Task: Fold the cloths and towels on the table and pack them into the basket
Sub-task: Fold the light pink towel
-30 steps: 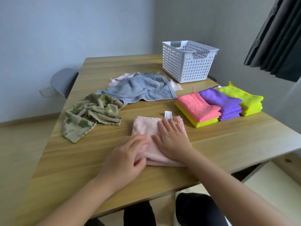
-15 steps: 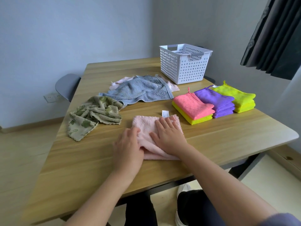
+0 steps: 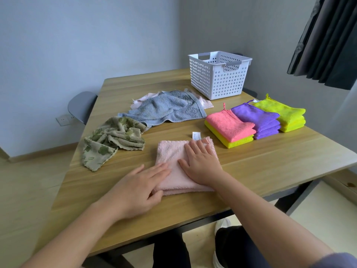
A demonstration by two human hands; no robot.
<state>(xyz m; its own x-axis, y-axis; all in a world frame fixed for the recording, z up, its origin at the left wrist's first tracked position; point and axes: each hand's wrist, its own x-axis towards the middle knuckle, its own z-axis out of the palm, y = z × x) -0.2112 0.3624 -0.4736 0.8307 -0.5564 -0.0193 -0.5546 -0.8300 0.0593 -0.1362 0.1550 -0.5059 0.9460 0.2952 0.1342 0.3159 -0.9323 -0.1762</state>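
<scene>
Pink towel (image 3: 171,151) lies folded on counter (image 3: 270,163), near front edge. Right hand (image 3: 202,163) flat, pressing on top. Left hand (image 3: 139,188) flat too, fingers on left edge. Step: smoothing fold. Next, likely: grip towel, carry to basket (image 3: 218,78) far back.

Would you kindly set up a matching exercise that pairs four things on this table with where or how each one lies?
Things
1. pink towel
2. green patterned cloth
3. purple cloths
4. white basket

States
A. crumpled near the left edge of the table
B. folded and stacked between the coral-and-yellow stack and the lime stack
C. folded, with the left hand and the right hand resting on it
D. upright at the far end

Pairs: 1-C, 2-A, 3-B, 4-D
</scene>
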